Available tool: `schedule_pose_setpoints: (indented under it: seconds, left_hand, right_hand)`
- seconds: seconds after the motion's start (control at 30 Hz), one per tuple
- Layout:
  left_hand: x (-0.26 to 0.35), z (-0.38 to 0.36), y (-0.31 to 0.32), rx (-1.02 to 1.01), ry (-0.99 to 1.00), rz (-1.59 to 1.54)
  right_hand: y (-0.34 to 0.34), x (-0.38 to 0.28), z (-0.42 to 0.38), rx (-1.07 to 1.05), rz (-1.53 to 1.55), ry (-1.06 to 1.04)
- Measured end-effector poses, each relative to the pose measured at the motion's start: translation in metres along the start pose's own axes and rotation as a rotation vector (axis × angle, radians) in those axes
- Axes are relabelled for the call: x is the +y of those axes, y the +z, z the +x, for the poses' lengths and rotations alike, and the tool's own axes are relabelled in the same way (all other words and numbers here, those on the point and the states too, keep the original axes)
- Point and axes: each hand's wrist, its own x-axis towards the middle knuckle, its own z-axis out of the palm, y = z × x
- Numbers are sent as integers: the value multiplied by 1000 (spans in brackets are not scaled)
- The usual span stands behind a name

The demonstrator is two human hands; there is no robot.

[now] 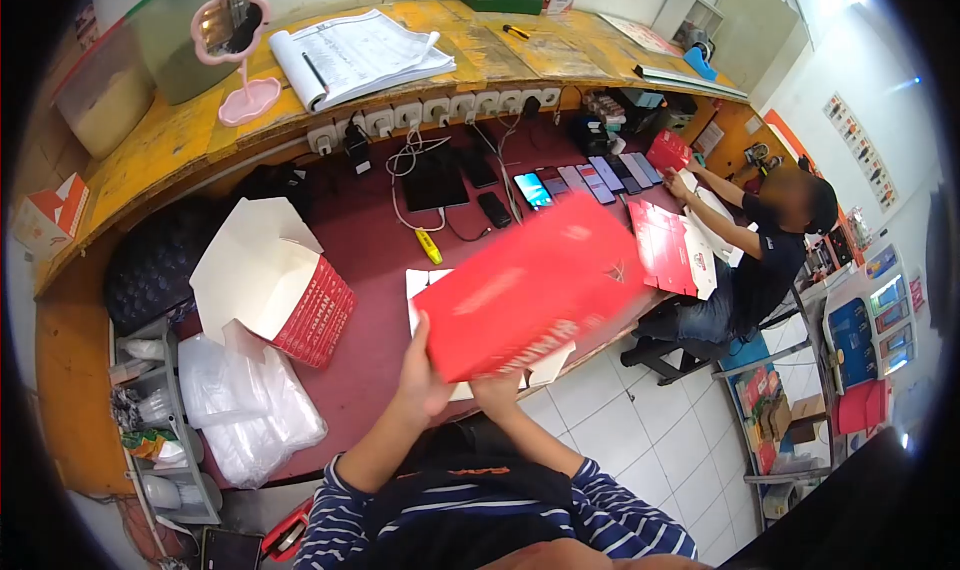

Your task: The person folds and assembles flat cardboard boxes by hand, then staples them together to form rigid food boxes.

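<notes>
A large red cardboard box (pixel 535 290) with white lettering is tilted in front of me, slightly blurred. My left hand (pixel 425 375) grips its near left corner. Under its near edge my right hand (pixel 497 390) holds on too, with the fingers mostly hidden by the cardboard. Beneath the red box, white card (pixel 420 285) partly shows on the dark red table (pixel 370 370). To my left stands a red and white box (pixel 315 315) with its top flaps up. A yellow highlighter (pixel 428 247) lies beyond the held box.
Clear plastic bags (pixel 250 410) are stacked at the left. Several phones (pixel 600 180) lie in a row at the back right. A co-worker (pixel 780 240) sits at the right, near a flat red-and-white carton (pixel 675 250). An upper shelf (pixel 490 45) carries papers (pixel 360 55) and a pink mirror (pixel 245 95).
</notes>
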Motion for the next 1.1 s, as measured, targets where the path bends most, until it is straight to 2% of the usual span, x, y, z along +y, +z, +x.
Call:
schedule_pose_setpoints:
  seconds: [0.03, 0.07, 0.13, 0.17, 0.2, 0.23, 0.27, 0.3, 0.33, 0.37, 0.4, 0.43, 0.47, 0.53, 0.6, 0.63, 0.7, 0.73, 0.8, 0.83, 0.87, 0.93, 0.97, 1.0, 1.07, 1.1]
  left_hand:
    - [6, 8, -11, 40, -19, 58]
    - [17, 13, -21, 25, -60, 107]
    - [42, 24, -54, 5, -110, 222]
    - [54, 28, -73, 0, -112, 290]
    - [67, 25, -85, -38, -106, 459]
    - [77, 21, -89, -77, -91, 625]
    - [83, 20, -84, -93, -111, 628]
    - [90, 17, -79, -133, -70, 821]
    - [93, 15, -74, -171, -19, 1012]
    - [88, 14, -67, -174, -21, 1014]
    - [78, 12, -58, -177, 101, 674]
    - [73, 11, -53, -176, 221, 331]
    - [68, 15, -62, -175, 226, 333]
    - [54, 22, -76, -495, -25, 849]
    - [23, 0, -48, -428, -75, 810]
    - [12, 0, -44, -421, -71, 811]
    - [-5, -2, -42, -837, -358, -362]
    - [-11, -5, -40, -824, -342, -362]
    - [-15, -6, -33, -404, -102, -199]
    - [-16, -2, -25, -484, 116, 154]
    - [-18, -1, -29, -472, 140, 160]
    - [-21, -1, -30, -266, 652, 1179]
    - [-24, 3, -25, -191, 745, 1075]
    - [-21, 5, -31, -174, 756, 1076]
    - [-10, 12, -47, -82, 525, 841]
    - [1, 7, -32, -30, 594, 806]
  right_hand:
    - [-5, 4, 4, -79, -65, -292]
    - [-11, 5, 5, -66, -84, -284]
    - [-26, 7, 5, -146, 5, -20]
    - [-45, 19, 7, -211, 317, 421]
    - [-63, 16, 15, -175, 302, 428]
    - [-80, 10, 26, -196, 879, 596]
    - [-92, 7, 32, -213, 1471, 726]
    - [-99, 10, 32, -253, 1312, 718]
    - [-98, 10, 31, -242, 1312, 713]
    - [-95, 10, 31, -254, 1060, 668]
    - [-89, 8, 32, -267, 810, 620]
    - [-85, 4, 33, -134, 985, 644]
    - [-75, -2, 35, -139, 987, 643]
    - [-50, -15, 35, 196, 1144, 604]
    - [-32, -23, 31, 194, 1176, 577]
    - [-27, -28, 31, 282, 1111, 447]
    - [-22, -32, 29, 373, 1012, 244]
    - [-18, -34, 29, 361, 1020, 259]
    - [-8, -44, 32, 593, 751, 330]
    - [-5, -52, 32, 628, 736, 417]
    - [-3, -56, 32, 603, 751, 422]
    - [-2, -60, 29, 383, 475, 372]
    - [1, -57, 30, 378, 420, 301]
    - [0, -50, 31, 361, 427, 302]
    - [-16, -35, 37, 565, 783, 431]
    - [-31, -34, 41, 471, 921, 496]
